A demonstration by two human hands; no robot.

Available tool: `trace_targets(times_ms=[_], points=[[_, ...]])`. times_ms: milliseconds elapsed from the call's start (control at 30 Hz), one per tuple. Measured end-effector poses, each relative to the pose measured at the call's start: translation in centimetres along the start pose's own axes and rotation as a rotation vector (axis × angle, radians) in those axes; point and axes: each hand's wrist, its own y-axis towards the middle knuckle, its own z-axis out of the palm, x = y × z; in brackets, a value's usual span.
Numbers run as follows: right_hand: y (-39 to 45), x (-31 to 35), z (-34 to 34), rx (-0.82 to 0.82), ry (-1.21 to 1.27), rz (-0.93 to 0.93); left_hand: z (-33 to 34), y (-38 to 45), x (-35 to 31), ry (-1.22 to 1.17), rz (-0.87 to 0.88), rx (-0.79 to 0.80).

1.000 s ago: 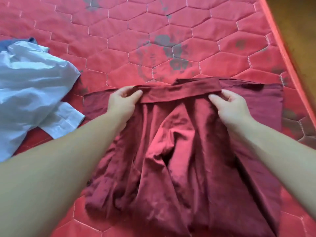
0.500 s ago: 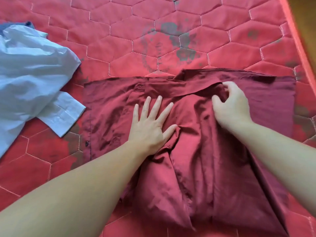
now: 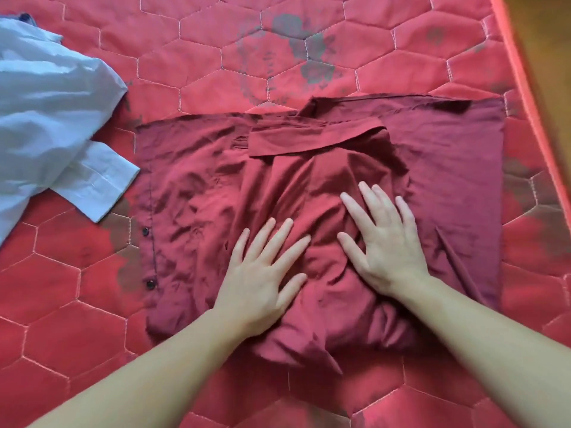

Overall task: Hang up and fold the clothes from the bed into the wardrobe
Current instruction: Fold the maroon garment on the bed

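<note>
A dark red button shirt [image 3: 191,193] lies partly folded on the red quilted bed [image 3: 386,47], its sleeves folded in over the middle and a cuff band across the top. My left hand [image 3: 262,273] presses flat on the bunched cloth at the centre, fingers spread. My right hand [image 3: 386,239] lies flat beside it, a little farther up the shirt, fingers also straight. Black buttons show along the shirt's left edge.
A crumpled light blue shirt [image 3: 46,109] lies on the bed at the left, its cuff close to the red shirt's left edge. The bed's right edge [image 3: 522,72] runs along a wooden floor [image 3: 553,41] at the upper right.
My right hand let go of the cuff band and came down flat on the shirt. My left hand slid toward me and to the right, still flat.
</note>
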Motion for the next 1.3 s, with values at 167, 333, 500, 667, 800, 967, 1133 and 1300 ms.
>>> trace_targets(times_ms=[167,333,500,667,800,967,1133,1300], points=[[-1.3,-1.4,-0.7,0.025,-0.04,-0.042,0.5,-0.3,1.3,0.101,0.037,0.008],[-6.9,-3.0,-0.7,0.078,-0.088,-0.066,-0.4,-1.2,2.3,0.173,0.07,0.082],[-11.4,-2.5,-1.3,0.01,-0.003,-0.024,-1.8,-4.0,-0.9,0.015,0.047,0.04],[-14.6,2.1,-0.9,-0.087,0.056,-0.217,-1.1,-6.6,-2.8,0.127,0.224,0.05],[-16.1,5.3,-0.7,-0.084,0.183,-0.177,-1.5,-7.4,-2.8,0.173,0.159,-0.01],[-16.6,11.3,-1.1,0.275,0.503,0.15,-2.1,-9.5,-3.9,-0.072,-0.14,-0.089],[-14.7,13.2,-1.3,0.29,0.999,0.577,-3.0,-10.6,-3.8,-0.463,-0.371,-0.207],[-15.0,11.0,-3.4,0.586,1.339,0.681,-3.9,-10.6,-2.5,-0.054,-0.184,0.026]])
